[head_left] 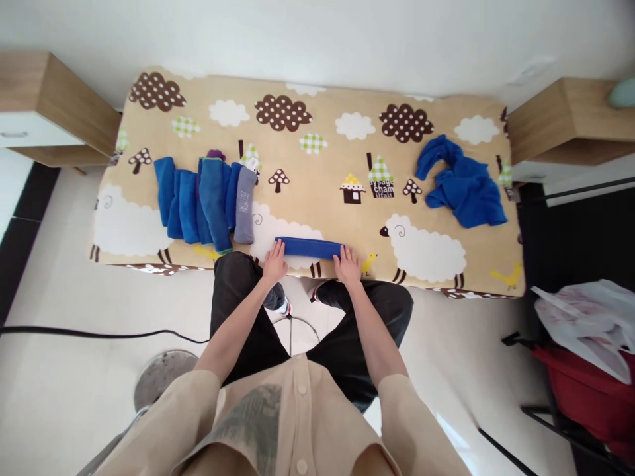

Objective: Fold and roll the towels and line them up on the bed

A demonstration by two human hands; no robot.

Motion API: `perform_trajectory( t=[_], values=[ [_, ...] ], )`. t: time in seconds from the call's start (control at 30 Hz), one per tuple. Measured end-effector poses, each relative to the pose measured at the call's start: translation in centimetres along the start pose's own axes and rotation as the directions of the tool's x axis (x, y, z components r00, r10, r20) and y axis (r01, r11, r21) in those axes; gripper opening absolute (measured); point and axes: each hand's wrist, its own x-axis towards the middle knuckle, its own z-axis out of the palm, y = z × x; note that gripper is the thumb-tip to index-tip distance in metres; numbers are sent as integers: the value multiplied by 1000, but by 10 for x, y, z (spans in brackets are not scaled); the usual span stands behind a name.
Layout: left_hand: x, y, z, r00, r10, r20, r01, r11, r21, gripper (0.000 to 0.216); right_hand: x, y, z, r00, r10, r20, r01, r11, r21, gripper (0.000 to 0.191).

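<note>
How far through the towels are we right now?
Done: a row of rolled towels lies at the left of the table. In hand: the left hand and right hand press the ends of a blue roll. Left: a crumpled blue pile at right.

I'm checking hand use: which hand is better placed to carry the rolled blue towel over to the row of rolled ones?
Left, probably. The left hand rests on the rolled blue towel end nearest the row of rolls; the right hand sits farther away.

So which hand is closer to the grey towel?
Left. The left hand rests on the blue roll's near end, just below the grey towel; the right hand is at its far end.
</note>
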Motion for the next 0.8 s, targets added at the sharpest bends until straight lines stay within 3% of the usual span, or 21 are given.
perform_trajectory(
  t=[0.03, 0.1, 0.17, 0.23, 0.33, 0.47, 0.53, 0.63, 0.73, 0.8],
  values=[
    [-2, -1, 1, 993, -88, -78, 80, 992, -101, 74, 4, 1, -4, 1000, -3, -23, 3, 1000, -5, 62],
    [-13, -3, 9, 930, -330, -163, 254, 896, -364, 60, 10, 1, -12, 995, -50, -82, 49, 999, -17, 59],
    [-27, -3, 21, 858, -513, -35, 378, 676, -632, 43, 16, 3, -19, 987, -144, -76, 143, 990, -13, 61],
    [-35, -2, 31, 830, -533, 168, 425, 408, -808, 34, 22, 4, -26, 971, -239, 1, 239, 971, 4, 68],
    [-28, 4, 34, 816, -496, 298, 375, 62, -925, 29, 33, 4, -36, 950, -282, 134, 285, 959, -1, 73],
    [5, 15, 25, 739, -518, 431, 351, -250, -902, 20, 48, -1, -49, 933, -276, 230, 298, 952, -68, 78],
    [22, 21, 22, 700, -552, 454, 329, -315, -890, 20, 55, -5, -53, 925, -287, 250, 316, 945, -86, 79],
    [38, 29, 21, 671, -615, 415, 280, -309, -909, 24, 59, -9, -57, 925, -280, 257, 302, 952, -50, 76],
    [44, 31, 18, 689, -623, 371, 302, -218, -928, 25, 57, -10, -54, 936, -277, 219, 280, 960, 19, 69],
    [45, 31, 13, 732, -594, 334, 347, -96, -933, 24, 52, -10, -49, 942, -281, 182, 275, 960, 55, 66]
  ],
)
